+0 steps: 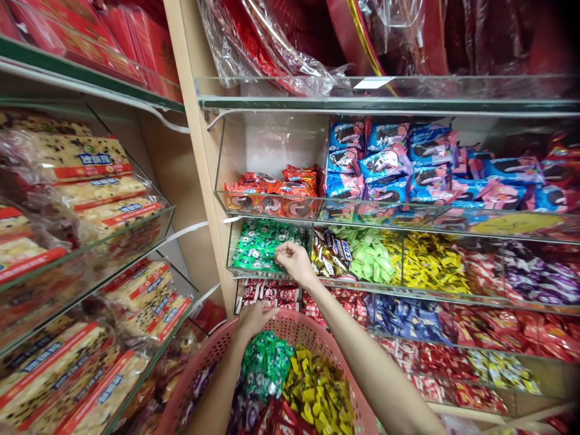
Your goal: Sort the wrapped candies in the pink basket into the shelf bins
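Note:
My right hand (292,260) reaches into a clear shelf bin of green-wrapped candies (258,243). Its fingers are curled together at the candies, and whatever they pinch is too small to make out. Lower down, my left hand (254,318) hovers by the far rim of a pink plastic basket (326,338), fingers stretched out with nothing seen in them. Inside the basket lie green candies (267,362), yellow-wrapped candies (317,386), and some red and purple packets, partly hidden by my left forearm.
Right of the green bin are gold-brown packets (330,251), pale green candies (371,257) and yellow candies (430,260). Blue cookie packs (385,163) fill the shelf above, behind a glass edge (385,104). Wrapped pastry bars (90,157) crowd the left shelves, beside a wooden upright (199,151).

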The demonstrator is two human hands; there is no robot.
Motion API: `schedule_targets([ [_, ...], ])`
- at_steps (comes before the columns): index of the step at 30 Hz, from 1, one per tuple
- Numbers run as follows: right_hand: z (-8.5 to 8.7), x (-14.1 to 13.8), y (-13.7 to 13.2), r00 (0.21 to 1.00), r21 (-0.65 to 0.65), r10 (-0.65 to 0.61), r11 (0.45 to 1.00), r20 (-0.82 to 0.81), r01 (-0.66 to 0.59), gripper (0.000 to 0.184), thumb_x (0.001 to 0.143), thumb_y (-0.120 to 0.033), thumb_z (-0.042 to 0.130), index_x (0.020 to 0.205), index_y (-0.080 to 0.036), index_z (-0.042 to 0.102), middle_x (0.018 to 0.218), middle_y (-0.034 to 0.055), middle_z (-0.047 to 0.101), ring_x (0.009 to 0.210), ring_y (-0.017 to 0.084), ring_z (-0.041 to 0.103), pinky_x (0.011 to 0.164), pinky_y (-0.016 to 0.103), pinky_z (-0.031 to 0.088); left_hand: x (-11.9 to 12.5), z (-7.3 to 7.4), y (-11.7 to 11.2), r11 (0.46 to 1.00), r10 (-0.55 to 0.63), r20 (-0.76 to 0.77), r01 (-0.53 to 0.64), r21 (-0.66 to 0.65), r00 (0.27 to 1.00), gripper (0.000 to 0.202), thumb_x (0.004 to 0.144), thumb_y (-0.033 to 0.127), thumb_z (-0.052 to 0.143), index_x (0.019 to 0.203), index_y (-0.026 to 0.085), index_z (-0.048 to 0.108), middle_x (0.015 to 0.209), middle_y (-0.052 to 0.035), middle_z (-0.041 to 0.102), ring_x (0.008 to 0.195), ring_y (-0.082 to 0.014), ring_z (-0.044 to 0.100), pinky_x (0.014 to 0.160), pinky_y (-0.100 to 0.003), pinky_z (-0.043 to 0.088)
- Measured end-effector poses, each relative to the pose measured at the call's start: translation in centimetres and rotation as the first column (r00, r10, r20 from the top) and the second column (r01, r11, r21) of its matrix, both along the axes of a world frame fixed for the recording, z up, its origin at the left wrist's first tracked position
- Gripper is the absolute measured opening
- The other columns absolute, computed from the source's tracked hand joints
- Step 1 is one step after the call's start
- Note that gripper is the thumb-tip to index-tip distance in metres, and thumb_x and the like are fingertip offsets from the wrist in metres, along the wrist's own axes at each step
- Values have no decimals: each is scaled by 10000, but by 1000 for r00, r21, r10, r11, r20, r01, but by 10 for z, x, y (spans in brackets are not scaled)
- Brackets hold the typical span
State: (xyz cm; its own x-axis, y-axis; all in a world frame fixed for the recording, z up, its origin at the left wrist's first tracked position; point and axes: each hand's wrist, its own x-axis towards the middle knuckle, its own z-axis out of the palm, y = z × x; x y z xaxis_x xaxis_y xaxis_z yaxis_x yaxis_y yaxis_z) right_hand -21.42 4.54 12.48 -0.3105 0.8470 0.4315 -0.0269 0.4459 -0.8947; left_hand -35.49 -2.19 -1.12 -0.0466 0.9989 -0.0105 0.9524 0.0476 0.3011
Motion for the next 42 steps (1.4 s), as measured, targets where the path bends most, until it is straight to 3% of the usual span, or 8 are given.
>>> schedule_targets([
  [6,20,0,-10,993,-53,114,992,2,-114,134,658,-266,573,756,-177,552,563,-39,548,522,103,541,492,211,436,1,4,-2,1000,5,11,-5,-8,1000,558,793,677,280,836,230,613,859,-40,687,848,-211,620,661,-236,362],
  [9,38,4,-20,955,-55,271,962,119,-266,123,654,-214,557,758,-161,595,561,-53,556,502,77,519,500,196,429,2,6,-1,999,21,15,-20,-33,1000,538,784,671,320,876,235,620,891,-40,690,884,-212,616,687,-237,370],
  [14,56,14,-28,667,-260,607,792,431,-553,181,640,-152,525,754,-143,665,498,-73,550,450,52,475,471,172,397,2,4,1,999,20,24,-19,-42,1000,554,782,671,318,986,250,616,967,-47,687,934,-227,613,722,-259,393],
  [18,55,15,-28,517,-351,680,722,520,-597,195,614,-110,529,722,-142,688,505,-63,577,459,58,489,477,177,393,1,0,4,999,20,-13,-20,-43,1000,530,797,638,322,994,242,613,989,-61,684,931,-247,618,729,-289,410],
  [25,40,12,-30,423,-401,685,707,592,-583,215,596,-111,542,715,-165,712,502,-59,604,439,60,496,450,165,370,1,3,4,997,-26,-24,24,-73,999,495,809,593,348,1005,232,624,1002,-75,679,942,-256,616,748,-306,423],
  [32,-19,3,-42,296,-595,738,668,606,-448,167,536,-54,545,554,-162,671,407,-66,560,392,74,512,410,160,386,-1,8,-1,996,-36,29,39,-84,999,324,774,436,491,1020,266,614,995,-29,686,963,-218,609,762,-261,415],
  [37,-32,5,-43,323,-586,709,702,627,-403,73,535,-93,625,533,-159,655,413,-58,566,379,73,513,412,164,399,-1,6,0,998,-22,29,24,-60,999,342,817,463,404,1016,280,613,983,-42,691,942,-225,622,729,-267,416],
  [42,6,7,-31,469,-412,620,777,629,-476,65,628,-157,624,647,-150,685,490,-49,595,443,77,536,464,170,403,1,4,2,998,18,16,-17,-65,1000,516,794,620,350,1023,248,625,1003,-73,682,952,-252,615,742,-287,414],
])
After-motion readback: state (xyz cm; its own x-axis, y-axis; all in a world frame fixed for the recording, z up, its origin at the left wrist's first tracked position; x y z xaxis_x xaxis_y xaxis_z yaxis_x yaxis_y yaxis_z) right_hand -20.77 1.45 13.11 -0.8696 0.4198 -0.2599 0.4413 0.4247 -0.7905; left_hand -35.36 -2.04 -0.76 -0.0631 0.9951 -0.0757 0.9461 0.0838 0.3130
